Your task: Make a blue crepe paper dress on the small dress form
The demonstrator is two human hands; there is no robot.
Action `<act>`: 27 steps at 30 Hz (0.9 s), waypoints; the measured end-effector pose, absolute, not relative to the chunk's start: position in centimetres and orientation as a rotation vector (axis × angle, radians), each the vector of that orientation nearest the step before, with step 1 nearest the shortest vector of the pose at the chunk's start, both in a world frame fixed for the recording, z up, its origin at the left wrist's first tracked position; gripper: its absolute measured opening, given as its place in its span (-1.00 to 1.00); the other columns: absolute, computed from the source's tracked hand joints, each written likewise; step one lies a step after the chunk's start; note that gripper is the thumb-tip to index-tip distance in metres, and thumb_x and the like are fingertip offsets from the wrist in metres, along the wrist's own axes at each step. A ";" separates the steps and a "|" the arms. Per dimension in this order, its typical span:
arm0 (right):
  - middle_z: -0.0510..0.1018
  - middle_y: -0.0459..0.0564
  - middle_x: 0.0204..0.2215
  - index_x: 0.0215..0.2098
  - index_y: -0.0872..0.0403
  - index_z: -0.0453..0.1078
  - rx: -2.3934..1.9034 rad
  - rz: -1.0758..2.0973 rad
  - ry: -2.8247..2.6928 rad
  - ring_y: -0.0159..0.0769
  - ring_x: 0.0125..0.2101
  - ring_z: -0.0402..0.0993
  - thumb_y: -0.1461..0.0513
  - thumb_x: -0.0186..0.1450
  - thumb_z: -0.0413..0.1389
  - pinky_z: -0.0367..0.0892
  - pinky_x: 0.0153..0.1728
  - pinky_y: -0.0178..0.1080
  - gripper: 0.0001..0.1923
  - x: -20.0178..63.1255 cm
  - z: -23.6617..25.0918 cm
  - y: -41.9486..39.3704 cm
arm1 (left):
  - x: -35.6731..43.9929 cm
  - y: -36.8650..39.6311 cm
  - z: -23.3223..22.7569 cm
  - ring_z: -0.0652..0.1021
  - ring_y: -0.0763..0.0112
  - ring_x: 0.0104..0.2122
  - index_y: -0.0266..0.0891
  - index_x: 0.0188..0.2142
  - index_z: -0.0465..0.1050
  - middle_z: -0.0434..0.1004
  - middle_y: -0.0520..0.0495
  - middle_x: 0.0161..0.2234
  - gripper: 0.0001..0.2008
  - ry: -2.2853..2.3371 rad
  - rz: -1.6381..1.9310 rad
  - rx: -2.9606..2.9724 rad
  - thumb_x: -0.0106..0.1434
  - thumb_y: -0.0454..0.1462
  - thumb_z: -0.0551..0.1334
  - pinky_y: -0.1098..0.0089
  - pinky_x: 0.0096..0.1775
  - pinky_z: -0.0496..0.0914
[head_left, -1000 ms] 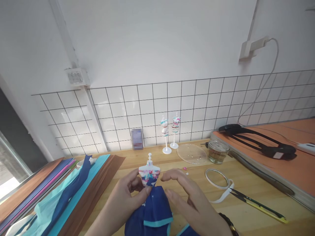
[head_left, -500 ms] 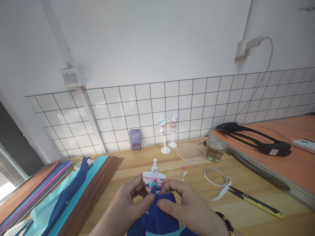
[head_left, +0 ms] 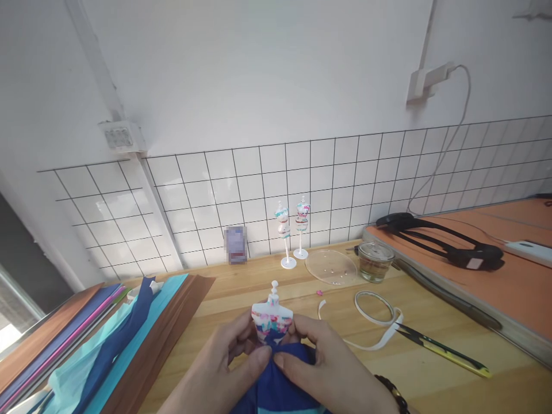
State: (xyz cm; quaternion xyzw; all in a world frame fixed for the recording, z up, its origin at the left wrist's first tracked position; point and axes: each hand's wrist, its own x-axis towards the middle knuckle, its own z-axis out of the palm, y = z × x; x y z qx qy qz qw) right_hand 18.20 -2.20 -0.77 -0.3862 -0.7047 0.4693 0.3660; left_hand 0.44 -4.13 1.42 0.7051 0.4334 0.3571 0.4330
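Observation:
A small white mannequin bust [head_left: 272, 318] with pink and blue print stands upright between my two hands at the bottom centre. A dark blue paper skirt [head_left: 276, 385] with a light blue hem wraps its waist. My left hand [head_left: 224, 365] pinches the blue paper at the waist from the left. My right hand [head_left: 321, 365] pinches it from the right, thumbs meeting at the front of the waist. A beaded bracelet [head_left: 390, 391] sits on my right wrist.
Two more little mannequins on stands [head_left: 291, 233] stand by the tiled wall. A clear disc [head_left: 331, 266], a glass jar [head_left: 374, 261], a tape roll [head_left: 374, 307] and scissors [head_left: 440, 348] lie to the right. Coloured paper sheets [head_left: 86, 339] are stacked left; an orange board [head_left: 495, 287] lies right.
My right hand came in from the open side and closed on the blue paper at the bust's waist. Both thumbs now press together there. The view tilted slightly up and left.

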 end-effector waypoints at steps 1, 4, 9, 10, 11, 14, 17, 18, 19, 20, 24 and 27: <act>0.44 -0.14 -0.50 -0.43 0.09 0.37 -0.996 1.196 -1.808 -0.35 -0.43 0.35 0.29 0.14 0.09 0.27 -0.38 -0.35 -0.97 18.2 -0.8 -2.2 | 0.5 -4.2 1.4 0.47 0.32 -0.28 -0.19 -0.09 0.43 0.51 -0.06 -0.26 -0.73 1.076 0.897 1.747 0.21 -0.21 0.20 0.40 -0.17 0.37; 0.47 -0.12 -0.47 -0.40 0.09 0.40 -0.966 1.198 -1.808 -0.34 -0.41 0.37 0.29 0.15 0.10 0.28 -0.37 -0.34 -0.95 18.1 -1.0 -2.2 | 0.8 -4.2 1.2 0.50 0.31 -0.27 -0.20 -0.12 0.44 0.54 -0.05 -0.24 -0.73 1.119 0.944 1.709 0.16 -0.26 0.24 0.41 -0.17 0.38; 0.53 -0.07 -0.41 -0.37 0.10 0.42 -0.963 1.215 -1.817 -0.28 -0.35 0.42 0.24 0.16 0.12 0.32 -0.31 -0.30 -0.92 18.3 -0.8 -2.1 | 1.0 -3.8 0.9 0.53 0.27 -0.21 -0.22 -0.13 0.44 0.57 -0.07 -0.19 -0.72 1.057 0.976 1.636 0.13 -0.28 0.27 0.38 -0.14 0.38; 0.53 -0.06 -0.41 -0.38 0.10 0.42 -0.971 1.223 -1.818 -0.27 -0.34 0.42 0.24 0.16 0.13 0.32 -0.30 -0.29 -0.92 18.4 -0.7 -2.1 | 0.9 -3.8 1.0 0.53 0.26 -0.20 -0.22 -0.13 0.44 0.57 -0.08 -0.19 -0.72 1.051 0.974 1.619 0.13 -0.27 0.27 0.38 -0.14 0.38; 0.54 -0.06 -0.40 -0.39 0.10 0.42 -0.974 1.235 -1.819 -0.27 -0.33 0.43 0.24 0.15 0.14 0.33 -0.30 -0.29 -0.92 18.4 -0.6 -2.0 | 0.9 -3.7 1.0 0.53 0.25 -0.20 -0.23 -0.13 0.45 0.57 -0.09 -0.19 -0.73 1.060 0.975 1.603 0.13 -0.27 0.26 0.38 -0.15 0.38; 0.55 -0.06 -0.39 -0.39 0.09 0.43 -0.953 1.267 -1.819 -0.28 -0.32 0.44 0.22 0.16 0.14 0.33 -0.28 -0.29 -0.91 18.6 -0.3 -1.9 | 0.8 -3.7 1.2 0.54 0.27 -0.23 -0.24 -0.17 0.46 0.59 -0.08 -0.23 -0.75 1.116 1.000 1.575 0.11 -0.32 0.26 0.39 -0.17 0.38; 0.55 -0.05 -0.39 -0.39 0.10 0.43 -0.930 1.266 -1.811 -0.29 -0.33 0.45 0.20 0.19 0.12 0.33 -0.29 -0.30 -0.88 18.7 -0.2 -1.8 | 0.7 -3.7 1.3 0.53 0.30 -0.27 -0.25 -0.21 0.47 0.59 -0.06 -0.29 -0.74 1.131 1.033 1.579 0.06 -0.40 0.26 0.39 -0.18 0.38; 0.54 -0.05 -0.40 -0.40 0.10 0.43 -0.938 1.265 -1.808 -0.29 -0.34 0.44 0.19 0.19 0.12 0.33 -0.31 -0.31 -0.87 18.7 -0.2 -1.8 | 0.7 -3.6 1.3 0.52 0.30 -0.29 -0.26 -0.21 0.47 0.58 -0.05 -0.31 -0.73 1.129 1.027 1.585 0.04 -0.42 0.25 0.39 -0.19 0.38; 0.54 -0.05 -0.42 -0.42 0.11 0.43 -0.956 1.267 -1.807 -0.30 -0.36 0.44 0.18 0.20 0.12 0.32 -0.34 -0.32 -0.86 18.6 -0.2 -1.9 | 0.7 -3.6 1.3 0.51 0.30 -0.30 -0.26 -0.21 0.46 0.57 -0.05 -0.33 -0.72 1.127 1.014 1.594 0.03 -0.43 0.25 0.38 -0.19 0.38; 0.53 -0.05 -0.45 -0.43 0.11 0.43 -0.974 1.269 -1.811 -0.30 -0.38 0.43 0.18 0.20 0.12 0.31 -0.37 -0.32 -0.84 18.6 -0.2 -1.9 | 0.6 -3.6 1.3 0.50 0.31 -0.31 -0.27 -0.21 0.46 0.56 -0.04 -0.34 -0.72 1.128 0.997 1.603 0.03 -0.44 0.24 0.37 -0.20 0.38; 0.53 -0.06 -0.48 -0.43 0.11 0.46 -0.961 1.263 -1.864 -0.31 -0.41 0.42 0.17 0.22 0.10 0.30 -0.40 -0.33 -0.81 18.8 -0.2 -2.1 | 0.6 -3.6 1.6 0.48 0.33 -0.33 -0.27 -0.23 0.45 0.52 -0.03 -0.37 -0.74 1.159 0.947 1.638 0.04 -0.44 0.22 0.38 -0.21 0.37; 0.58 -0.05 -0.42 -0.39 0.09 0.50 -0.874 1.251 -1.909 -0.29 -0.35 0.46 0.19 0.22 0.10 0.32 -0.32 -0.32 -0.83 19.0 -0.1 -2.1 | 0.7 -3.8 1.8 0.47 0.34 -0.36 -0.25 -0.25 0.46 0.51 0.00 -0.40 -0.75 1.176 0.978 1.642 0.01 -0.43 0.22 0.41 -0.24 0.35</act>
